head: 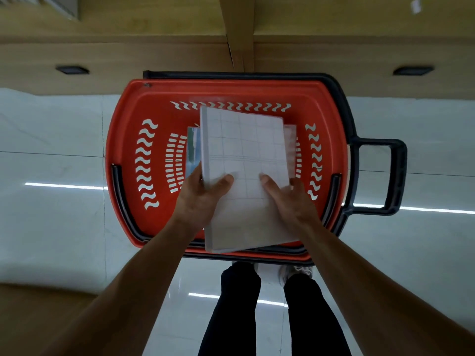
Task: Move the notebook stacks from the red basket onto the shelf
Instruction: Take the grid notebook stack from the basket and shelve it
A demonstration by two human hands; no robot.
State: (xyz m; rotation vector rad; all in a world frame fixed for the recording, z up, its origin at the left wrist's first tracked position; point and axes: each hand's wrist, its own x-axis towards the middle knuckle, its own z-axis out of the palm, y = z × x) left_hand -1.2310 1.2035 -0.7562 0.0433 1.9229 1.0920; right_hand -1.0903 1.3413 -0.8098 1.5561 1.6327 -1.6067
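A red plastic basket (123, 140) with black handles stands on the floor in front of me. Above it I hold a white notebook stack (244, 150) with a faint grid on its cover. My left hand (203, 199) grips its left edge, thumb on top. My right hand (288, 199) grips its right side, thumb on top as well. Beneath the held stack, more notebooks (193, 150) lie in the basket, mostly hidden; a bluish cover edge shows at the left. The wooden shelf (115, 60) runs along the top of the view.
A black pull handle (395, 176) juts from the basket's right side. A vertical wooden divider (239, 34) splits the shelf above the basket. Glossy white floor tiles (51, 214) surround the basket. My legs and shoes (295, 273) are just behind it.
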